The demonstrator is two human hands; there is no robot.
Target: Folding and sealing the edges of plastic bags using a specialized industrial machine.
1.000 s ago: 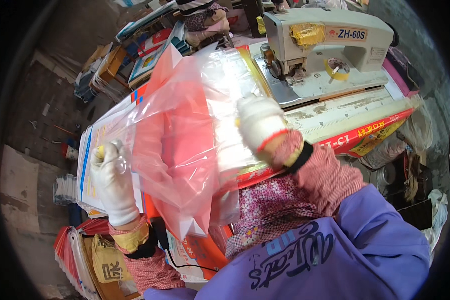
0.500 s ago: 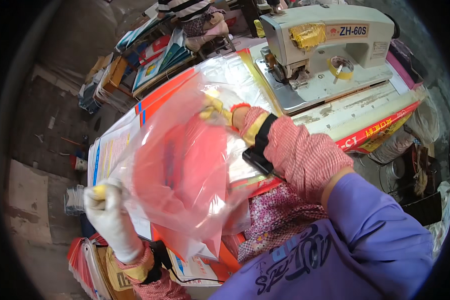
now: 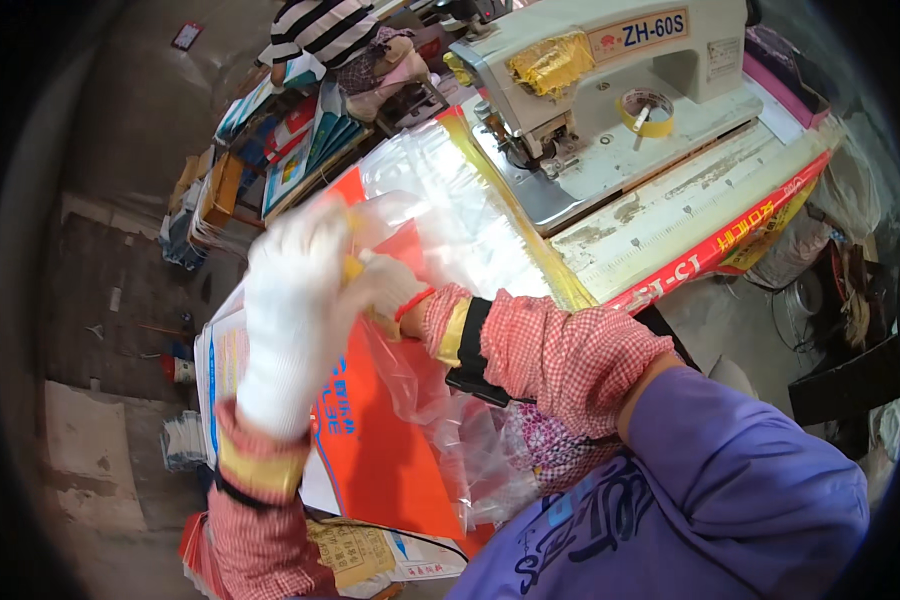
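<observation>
My left hand [image 3: 295, 300], in a white glove, is closed and slightly blurred above the left part of the worktable. Against it, my right hand [image 3: 388, 287] is closed too, its glove light with yellow at the fingertips. Both hold a clear plastic bag [image 3: 407, 372], which is bunched at the hands and hangs down crumpled toward my lap. Beneath the hands lies a red and white printed sack [image 3: 390, 465] with blue lettering. A stack of shiny clear plastic bags [image 3: 450, 195] lies flat beyond my right hand.
A sewing machine [image 3: 580, 110] stands at the back right, with a roll of yellow tape [image 3: 647, 113] on its bed. A worn ruled board [image 3: 670, 215] runs along its near side. Farther back, a person in a striped top [image 3: 330, 35] sits beside stacked printed sacks [image 3: 305, 150].
My left hand has moved up and right to meet my right hand, which has come left and down. The plastic bag, spread wide between them before, is now gathered. My view has shifted.
</observation>
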